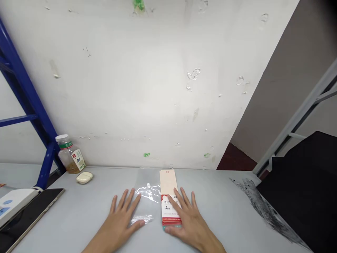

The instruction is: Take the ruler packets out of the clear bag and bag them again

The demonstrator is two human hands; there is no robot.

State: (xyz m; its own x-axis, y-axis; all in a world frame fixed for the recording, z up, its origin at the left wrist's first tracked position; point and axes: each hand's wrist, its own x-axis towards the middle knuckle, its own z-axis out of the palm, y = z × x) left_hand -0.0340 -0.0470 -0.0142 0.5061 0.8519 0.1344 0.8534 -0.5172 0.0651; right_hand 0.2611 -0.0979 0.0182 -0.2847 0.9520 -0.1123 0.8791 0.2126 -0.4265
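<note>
Both of my hands lie flat on the grey table, fingers spread. My left hand (123, 218) rests at the left side of a clear plastic sleeve (149, 195), its thumb and index finger over the sleeve's edge. My right hand (188, 219) lies partly over a slim stationery pack (168, 181). That pack has a cream upper part and a white and red label with a "4" and Chinese characters; a bit of teal shows at its bottom edge. The pack stands just right of the sleeve. My fingers hide the label's right side.
At the left are a lidded bottle (71, 154), a cream oval case (84, 177), a dark phone or tablet (31, 218) and a white device (17, 202). A blue metal frame (27, 84) rises there. Behind is a scuffed white wall (142, 88); at the right, black fabric (302, 189).
</note>
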